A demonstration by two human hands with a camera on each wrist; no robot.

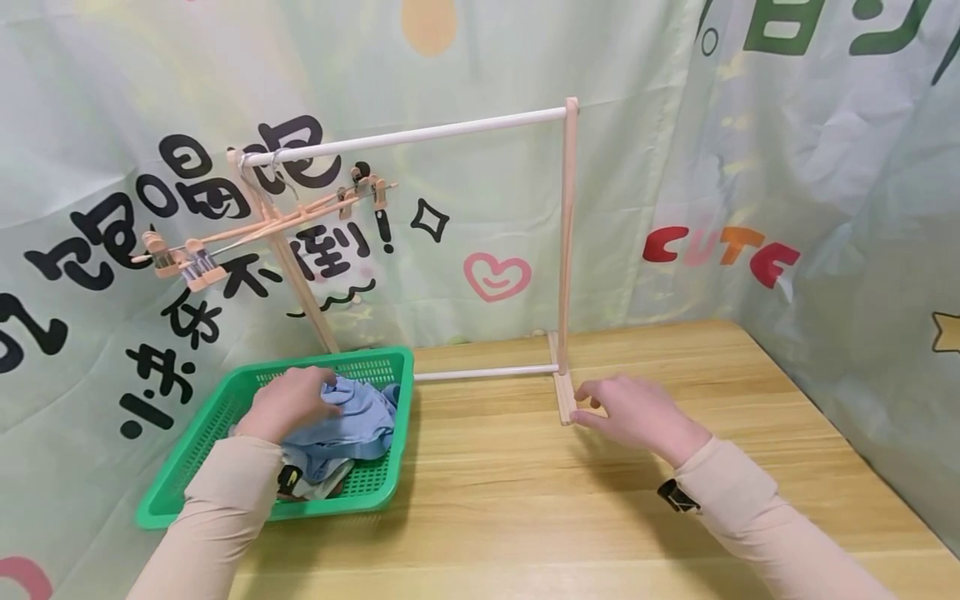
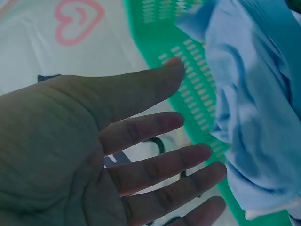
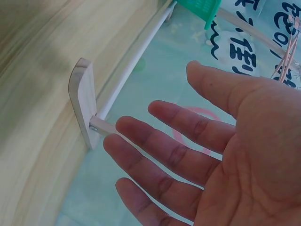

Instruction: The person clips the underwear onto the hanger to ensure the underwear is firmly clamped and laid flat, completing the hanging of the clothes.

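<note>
On the wooden table (image 1: 487, 500) stands a rack (image 1: 567, 233) with a white top rail. Before its left end sits a green basket (image 1: 406, 408). Above this, two hangers (image 1: 272, 226) hang from the rail. Inside the basket, a blue garment (image 1: 360, 421) lies on other cloth. The left hand (image 1: 288, 404) is over the basket, fingers loosely extended and gripping nothing; whether it touches the garment I cannot tell. The right hand (image 1: 637, 412), near the rack's right foot, has its fingers apart, slightly bent, empty. Small clips (image 1: 201, 262) sit at the hangers' ends.
</note>
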